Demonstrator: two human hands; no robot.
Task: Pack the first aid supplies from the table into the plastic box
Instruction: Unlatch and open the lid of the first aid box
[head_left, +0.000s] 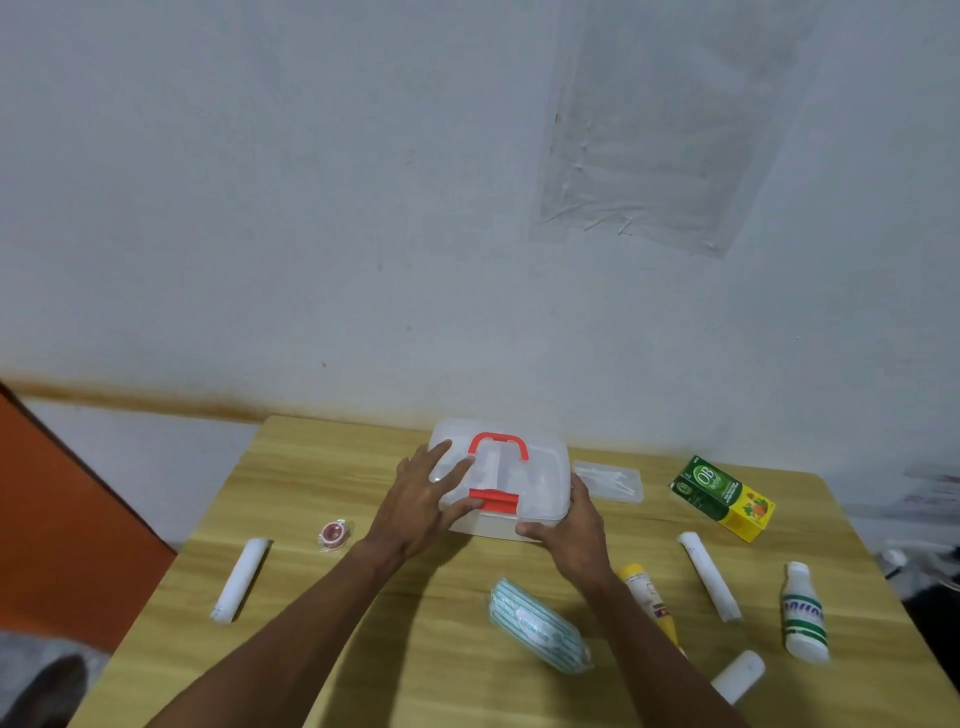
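A clear plastic box (540, 470) with a red handle and red front latch stands closed at the far middle of the wooden table (332, 639). My left hand (423, 501) lies flat on its lid, thumb at the red latch. My right hand (574, 530) grips the box's front right corner. Around it lie a white bandage roll (240, 579), a small red tape roll (331, 533), a green-striped pack (540, 626), a yellow tube (644, 592), a second white roll (709, 574), a white bottle (802, 613), a green and yellow carton (722, 496) and a clear packet (610, 480).
A small white container (737, 675) lies near the table's front right. The wall rises just behind the table. An orange surface (62, 519) stands to the left, below table height.
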